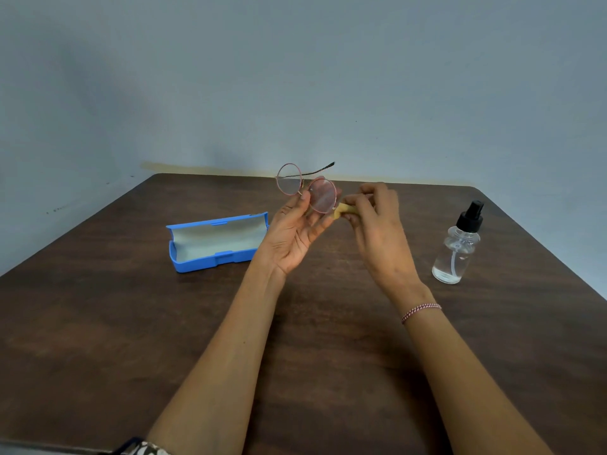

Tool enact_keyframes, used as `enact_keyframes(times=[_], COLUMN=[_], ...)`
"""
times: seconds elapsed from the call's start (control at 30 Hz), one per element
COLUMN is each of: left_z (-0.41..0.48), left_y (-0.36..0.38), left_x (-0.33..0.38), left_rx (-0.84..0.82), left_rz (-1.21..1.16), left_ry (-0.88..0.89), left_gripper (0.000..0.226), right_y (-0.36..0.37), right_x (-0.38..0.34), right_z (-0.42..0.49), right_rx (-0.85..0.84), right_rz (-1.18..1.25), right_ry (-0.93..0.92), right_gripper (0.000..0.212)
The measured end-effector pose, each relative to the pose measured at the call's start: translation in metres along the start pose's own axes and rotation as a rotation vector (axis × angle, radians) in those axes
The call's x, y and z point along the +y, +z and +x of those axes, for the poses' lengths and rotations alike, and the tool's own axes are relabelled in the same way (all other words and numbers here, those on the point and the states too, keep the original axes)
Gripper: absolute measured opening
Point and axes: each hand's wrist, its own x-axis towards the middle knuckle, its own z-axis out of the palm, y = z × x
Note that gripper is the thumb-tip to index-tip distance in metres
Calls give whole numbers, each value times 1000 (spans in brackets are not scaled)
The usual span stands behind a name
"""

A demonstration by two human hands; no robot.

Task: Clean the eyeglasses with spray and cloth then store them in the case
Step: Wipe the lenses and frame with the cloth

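My left grip (pixel 295 231) holds the round pink-rimmed eyeglasses (pixel 289 183) up above the brown tabletop (pixel 131 323), with the thumb and the fingers pinching them at the lens nearer to my right side. My right grip (pixel 374 221) is closed on a small folded yellow cloth (pixel 345 211), which touches the outer rim of that lens. The blue case (pixel 216 244) lies open on the tabletop to the left, and the clear spray bottle (pixel 458 251) stands upright to the right.
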Motion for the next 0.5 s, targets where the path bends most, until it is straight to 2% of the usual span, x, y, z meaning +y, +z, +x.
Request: enact_keyframes(times=[0.17,0.5], left_z=[2,2], left_y=[-5,-1], left_x=[-7,-2], left_rx=[171,284], left_rz=[317,282], left_ry=[-197,-329], left_gripper=[27,67], right_y=[-5,1], right_x=[10,16], right_z=[0,-2], right_rx=[22,-39], right_rz=[-122,-204], right_ry=[29,12], right_gripper=[20,27])
